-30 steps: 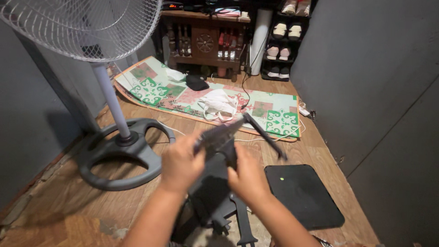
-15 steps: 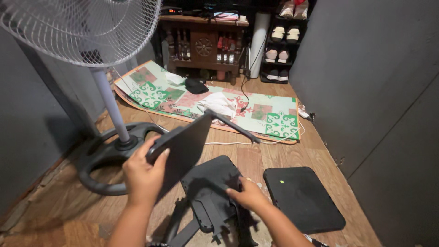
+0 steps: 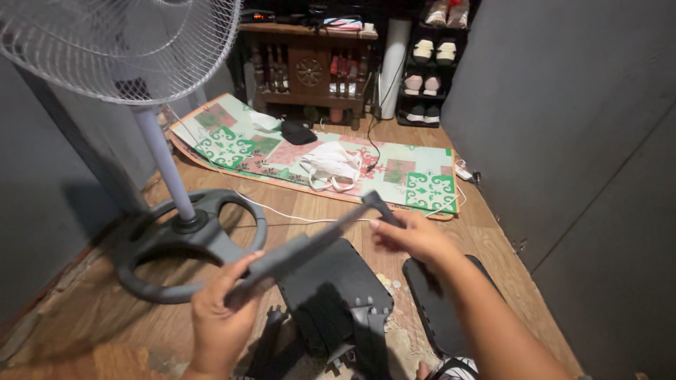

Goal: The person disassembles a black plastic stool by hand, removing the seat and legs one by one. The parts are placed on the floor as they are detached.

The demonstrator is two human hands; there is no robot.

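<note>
My left hand [image 3: 222,320] grips the near end of a dark grey flat panel [image 3: 296,252], seen almost edge-on, with a thin black bar at its far end. My right hand [image 3: 412,236] holds that far end near the bar's tip. Below the panel a black plastic part with brackets [image 3: 338,288] lies on the wooden floor. A second black pad [image 3: 429,306] lies to its right, partly hidden by my right forearm.
A standing fan with a round grey base [image 3: 183,243] and white grille [image 3: 120,42] stands at the left. A green patterned mat [image 3: 317,158] with a white bag and a dark cap lies ahead. A wooden cabinet and shoe rack stand behind. Grey walls close in left and right.
The panel tilted from facing me to nearly edge-on. My right hand left the black part on the floor and took the panel's far end. My left hand dropped lower.
</note>
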